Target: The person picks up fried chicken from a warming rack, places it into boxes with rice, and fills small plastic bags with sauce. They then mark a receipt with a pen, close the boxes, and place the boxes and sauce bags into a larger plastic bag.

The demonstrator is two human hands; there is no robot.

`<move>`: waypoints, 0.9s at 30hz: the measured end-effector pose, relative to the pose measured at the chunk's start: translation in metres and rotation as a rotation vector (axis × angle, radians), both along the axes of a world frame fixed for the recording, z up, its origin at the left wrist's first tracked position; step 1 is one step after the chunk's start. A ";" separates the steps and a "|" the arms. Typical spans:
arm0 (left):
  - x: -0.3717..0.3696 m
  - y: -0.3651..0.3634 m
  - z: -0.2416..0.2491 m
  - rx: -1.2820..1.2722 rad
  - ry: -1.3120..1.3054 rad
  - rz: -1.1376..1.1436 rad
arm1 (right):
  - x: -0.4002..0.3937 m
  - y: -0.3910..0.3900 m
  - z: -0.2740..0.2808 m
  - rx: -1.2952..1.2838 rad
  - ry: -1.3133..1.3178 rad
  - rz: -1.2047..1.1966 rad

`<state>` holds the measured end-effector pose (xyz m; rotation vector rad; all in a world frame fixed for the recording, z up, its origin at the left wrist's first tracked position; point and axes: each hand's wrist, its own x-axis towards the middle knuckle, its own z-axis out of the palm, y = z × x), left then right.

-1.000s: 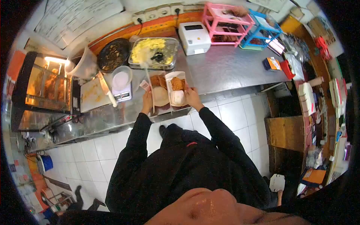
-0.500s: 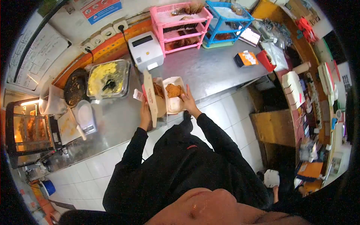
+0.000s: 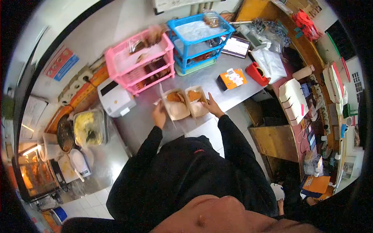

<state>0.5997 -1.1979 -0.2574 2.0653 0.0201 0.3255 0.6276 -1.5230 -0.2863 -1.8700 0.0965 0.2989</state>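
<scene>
Left box [image 3: 178, 112] and right box [image 3: 199, 111] stand side by side at the desk's [image 3: 204, 80] front edge, long axes roughly front to back, left hand [image 3: 158, 115] and right hand [image 3: 212, 106] fingers gripping their respective outer sides.

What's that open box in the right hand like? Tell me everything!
The box is pale, small and oblong, and looks like thin card. It is open at the top, with its low walls standing up. A golden-brown, fried-looking piece lies in its far end; something pale nearer the person is too blurred to name. The right hand holds its right side, and another open box is close on its left.
</scene>
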 end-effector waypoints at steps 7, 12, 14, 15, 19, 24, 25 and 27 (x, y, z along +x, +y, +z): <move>0.031 -0.076 0.200 -0.600 0.111 -0.179 | 0.084 -0.170 0.069 -0.200 -0.497 -0.330; 0.035 -0.146 0.295 -0.692 0.061 -0.366 | 0.178 -0.306 0.085 -0.907 -0.509 -0.398; 0.034 -0.164 0.315 -0.692 0.069 -0.317 | 0.197 -0.333 0.064 -1.028 -0.455 -0.235; 0.033 -0.173 0.323 -0.697 0.096 -0.317 | 0.205 -0.347 0.040 -1.103 -0.471 -0.153; 0.021 -0.187 0.341 -0.622 0.116 -0.228 | 0.201 -0.328 0.087 -1.232 -0.138 -0.192; -0.009 -0.187 0.342 -0.605 0.040 -0.156 | 0.209 -0.346 0.095 -1.141 -0.357 -0.153; -0.019 -0.185 0.344 -0.599 0.035 -0.141 | 0.212 -0.339 0.097 -1.136 -0.374 -0.138; -0.041 -0.177 0.347 -0.589 0.012 -0.098 | 0.217 -0.311 0.114 -0.612 -0.562 -0.527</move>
